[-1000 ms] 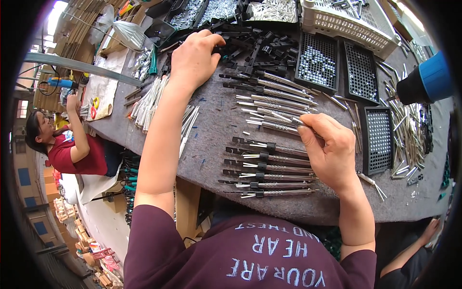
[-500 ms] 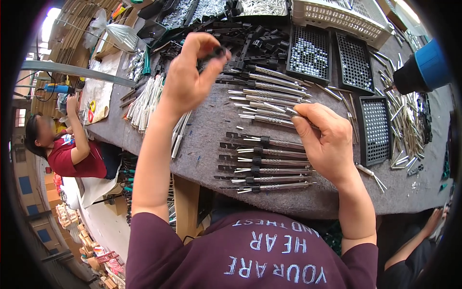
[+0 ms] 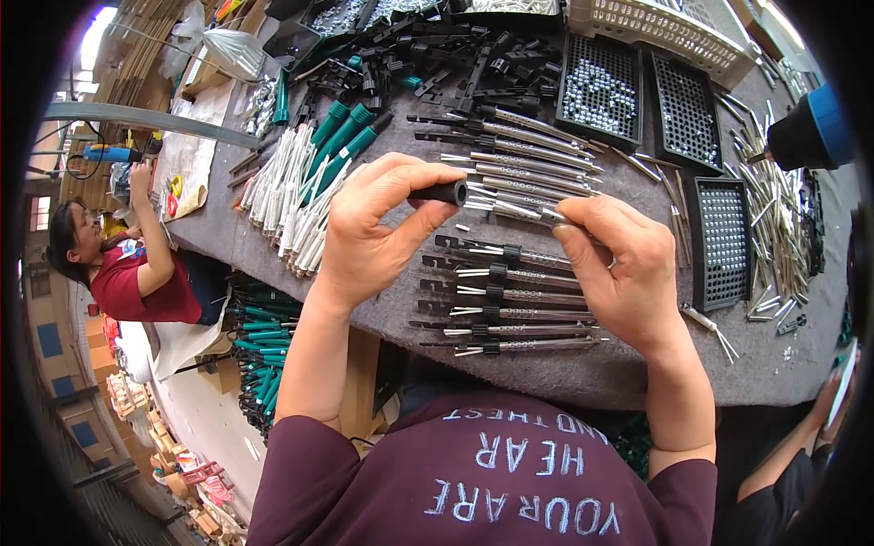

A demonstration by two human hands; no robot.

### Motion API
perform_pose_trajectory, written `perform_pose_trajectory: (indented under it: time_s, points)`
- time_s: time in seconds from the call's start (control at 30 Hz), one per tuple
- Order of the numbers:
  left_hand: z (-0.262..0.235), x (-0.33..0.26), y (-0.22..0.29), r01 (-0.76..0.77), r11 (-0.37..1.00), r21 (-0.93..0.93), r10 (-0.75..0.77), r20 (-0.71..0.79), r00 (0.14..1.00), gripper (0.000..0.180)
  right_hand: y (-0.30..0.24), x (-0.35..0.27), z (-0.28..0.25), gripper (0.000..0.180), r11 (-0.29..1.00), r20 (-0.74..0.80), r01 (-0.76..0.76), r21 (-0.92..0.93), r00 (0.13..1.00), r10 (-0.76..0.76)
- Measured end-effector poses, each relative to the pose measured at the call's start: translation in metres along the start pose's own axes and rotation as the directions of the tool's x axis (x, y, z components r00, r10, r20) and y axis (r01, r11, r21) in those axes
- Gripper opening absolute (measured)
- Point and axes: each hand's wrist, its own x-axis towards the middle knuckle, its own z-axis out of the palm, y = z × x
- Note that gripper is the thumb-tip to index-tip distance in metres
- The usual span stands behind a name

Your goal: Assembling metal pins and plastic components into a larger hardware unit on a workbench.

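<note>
My left hand pinches a short black plastic sleeve, its round hollow end turned toward my right hand. Between the thumb and fingers of my right hand is the end of a slim metal tube, with white leads at its left end. The sleeve and the tube appear close but apart. Below them lies a row of perforated metal tubes with black collars, white leads and flat black clips at the left. Farther off, more perforated metal tubes lie side by side.
Green handles lie across a pile of white-leaded rods at left. Black parts are heaped behind. Black hole trays stand right, under a blue power driver. A person in red works at left.
My left hand has come nearer and rightward with the black sleeve, toward the tube. My right hand keeps its pinch, almost in place. Green handles at left now show clear of my arm.
</note>
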Motion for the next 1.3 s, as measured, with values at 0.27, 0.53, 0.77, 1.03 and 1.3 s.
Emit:
perform_pose_trajectory:
  time_s: [0.27,0.53,0.77,1.03,1.3]
  points:
    - [-0.001,0.002,0.007,-0.021,1.000,0.013,0.021,0.001,1.000,0.032,-0.002,-0.001,-0.001,0.013,0.999,0.057,-0.025,-0.042,0.998,0.028]
    - [-0.008,0.009,0.017,-0.071,0.993,0.094,0.063,0.086,0.994,0.033,-0.005,0.001,-0.002,0.012,0.998,0.087,0.005,-0.063,0.996,0.000]
    - [-0.011,0.010,0.022,-0.052,0.991,0.123,0.036,0.132,0.991,0.031,-0.005,0.000,-0.001,0.012,0.998,0.072,0.022,-0.052,0.997,-0.018]
    - [-0.010,0.009,0.019,-0.109,0.985,0.135,0.096,0.101,0.990,0.033,-0.004,0.000,-0.002,0.011,0.997,0.081,0.019,-0.072,0.997,-0.013]
    - [-0.003,0.013,0.025,-0.169,0.969,0.180,0.156,0.083,0.984,0.038,-0.005,0.001,-0.003,0.011,0.997,0.078,0.032,-0.067,0.997,-0.027]
